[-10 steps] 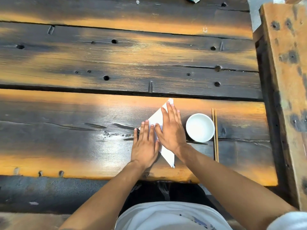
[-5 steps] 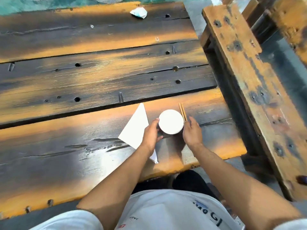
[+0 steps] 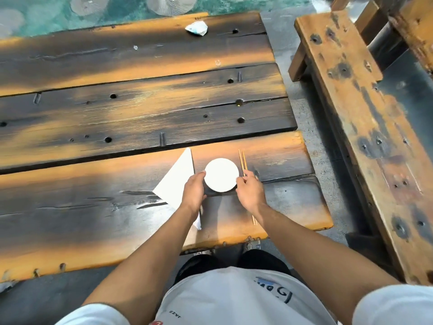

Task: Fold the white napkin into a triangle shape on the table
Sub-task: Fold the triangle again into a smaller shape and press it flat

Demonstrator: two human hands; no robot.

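The counter (image 3: 93, 188) fills more of the view now, as the head has lifted. The napkin (image 3: 178, 179) lies flat as a finished triangle (the fold looks done), near the front edge, no longer pressed. Both hands have left it — left hand (image 3: 194, 192) and right hand (image 3: 249, 191) now cup the bowl (image 3: 221, 174), fingers curled against its sides, beside the chopsticks (image 3: 242, 161).

Bright daylight overexposes the bowl (image 3: 221, 175); edges bend, perhaps slightly soft.
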